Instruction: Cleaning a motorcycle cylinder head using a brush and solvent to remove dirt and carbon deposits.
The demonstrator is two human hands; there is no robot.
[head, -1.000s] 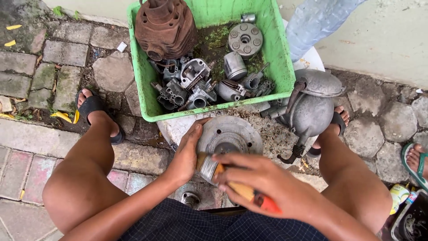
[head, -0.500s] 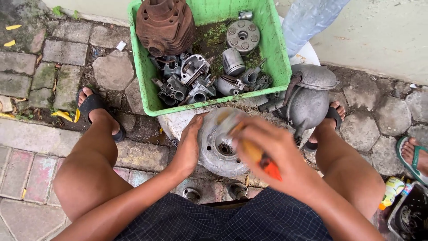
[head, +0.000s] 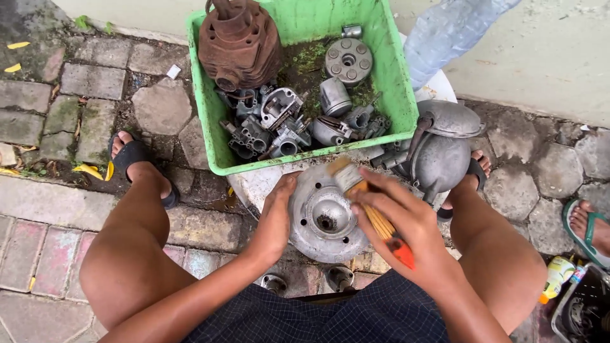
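Two hands: left hand (head: 274, 219), right hand (head: 397, 223); one paintbrush (head: 368, 206), one metal disc (head: 324, 216).

You are squatting outdoors on a floor of uneven paving stones (head: 95, 121), grey and hexagonal in places, with moss and dirt in the joints. To your left the ground changes to flat rectangular pavers (head: 38, 254), some tinted faint pink. A few yellow fallen leaves (head: 89, 169) lie scattered along that side. Ahead of you a pale plastered wall (head: 546, 57) rises from the stones, its base stained and slightly rough. The light is soft, even daylight, with no hard shadows anywhere on the ground.
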